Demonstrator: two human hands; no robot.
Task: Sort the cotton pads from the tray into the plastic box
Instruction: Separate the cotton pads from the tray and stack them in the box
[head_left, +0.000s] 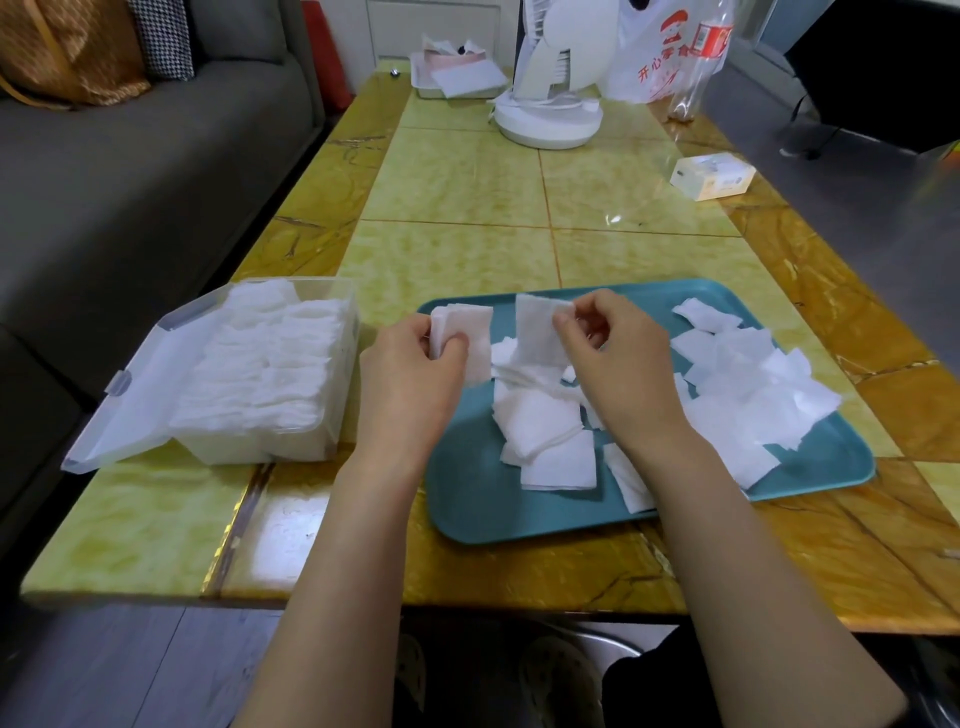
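Left hand (415, 364) grips a gathered stack (470, 332) so right-hand fingers (563, 322) can pinch one more pad (537, 332) on, above the tray's (478, 509) 12 o'clock edge.

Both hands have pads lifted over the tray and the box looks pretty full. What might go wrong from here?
1. The left hand holds a small stack of pads by one edge; a loose grip may let some slide out.
2. The plastic box already looks nearly full, so added pads may sit proud or spill.
3. The single pad pinched by the right hand hangs limp and could snag loose pads on the tray.
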